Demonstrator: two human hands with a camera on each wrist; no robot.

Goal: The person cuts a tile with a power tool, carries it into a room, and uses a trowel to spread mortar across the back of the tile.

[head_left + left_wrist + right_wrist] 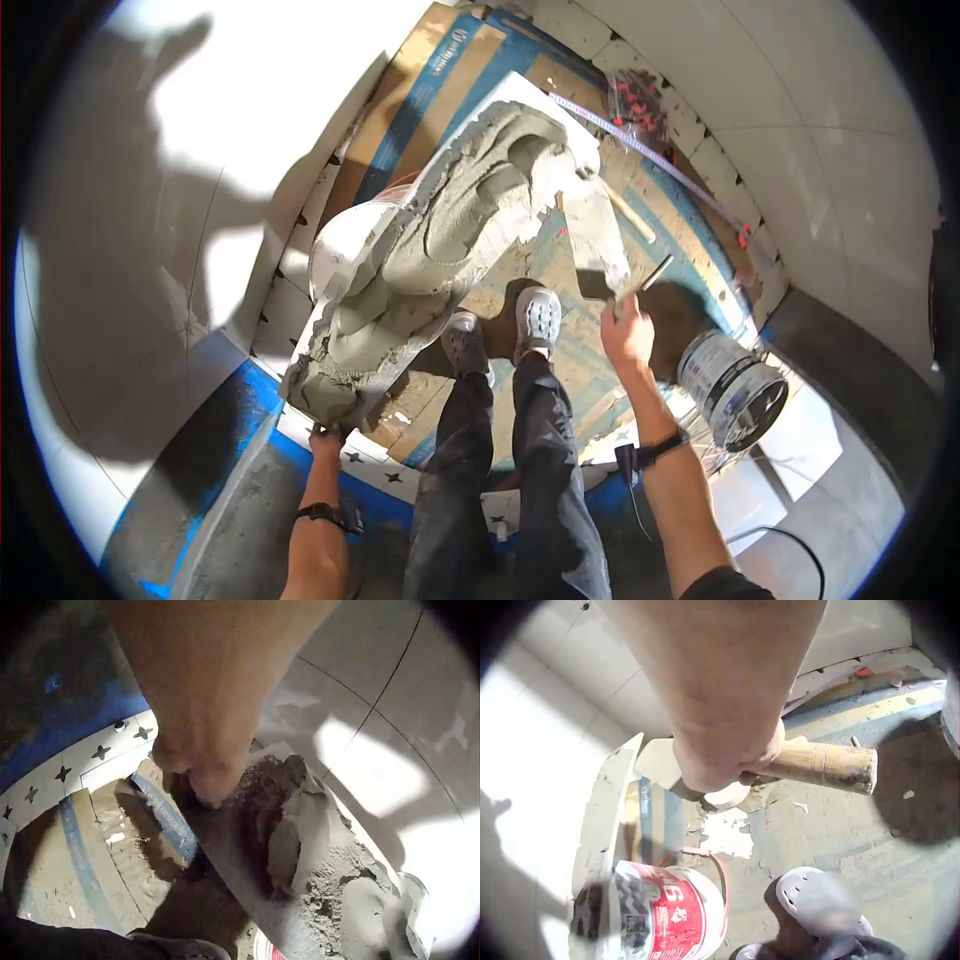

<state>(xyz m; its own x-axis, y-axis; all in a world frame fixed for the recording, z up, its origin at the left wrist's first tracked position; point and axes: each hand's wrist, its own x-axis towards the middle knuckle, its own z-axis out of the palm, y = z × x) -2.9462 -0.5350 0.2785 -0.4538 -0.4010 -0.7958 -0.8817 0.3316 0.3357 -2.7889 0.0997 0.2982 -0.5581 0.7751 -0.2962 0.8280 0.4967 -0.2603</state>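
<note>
A long white tile [520,88] lies tilted across the left of the head view, its upper face thickly coated with grey mortar [450,220]. My left hand [326,440] grips the tile's near end; in the left wrist view its fingertips [210,791] are at the edge beside the mortar. My right hand [627,335] holds a trowel by its handle, a thick wooden grip [821,765] in the right wrist view. The trowel's flat blade [597,230] points away from me, smeared with mortar, close to the tile's far right end.
A white bucket [679,907] with a red label stands under the tile. To my right is a mortar-stained bucket [730,390]. A wooden stick [632,212], a long pale strip [650,155] and a bag of red pieces [638,105] lie beyond. Cardboard [410,100] covers the floor between tiled walls.
</note>
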